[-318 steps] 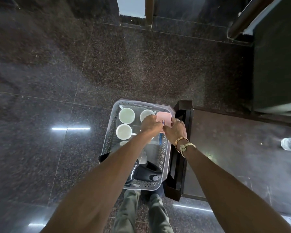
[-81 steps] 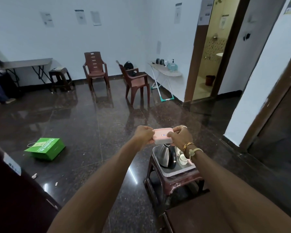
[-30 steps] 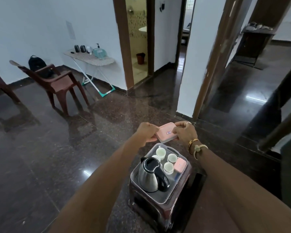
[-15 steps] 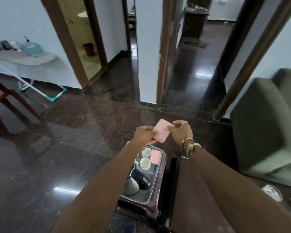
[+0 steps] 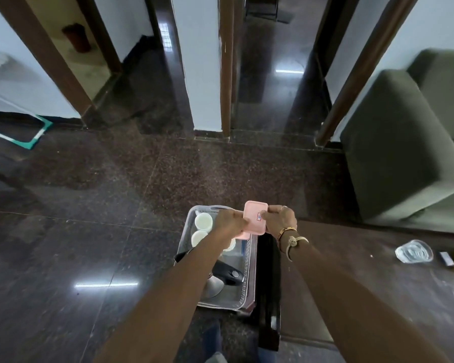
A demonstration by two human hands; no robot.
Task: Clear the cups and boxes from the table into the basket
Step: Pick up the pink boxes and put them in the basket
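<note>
Left hand (image 5: 230, 221) and right hand (image 5: 281, 218) each pinch an opposite edge of a pink box (image 5: 254, 218), held just above the far end of the basket (image 5: 247, 260). White cups (image 5: 203, 221) and a kettle (image 5: 226, 276) already lie inside. The task appears nearly complete: this box awaits lowering, while the table (image 5: 351, 263) shows only a glass dish (image 5: 413, 251) and small, unidentifiable items.

Kettle (image 5: 227, 274), one cup (image 5: 231, 244) partly hidden; label (image 5: 259, 217) on pink box (image 5: 254, 208) illegible.
</note>
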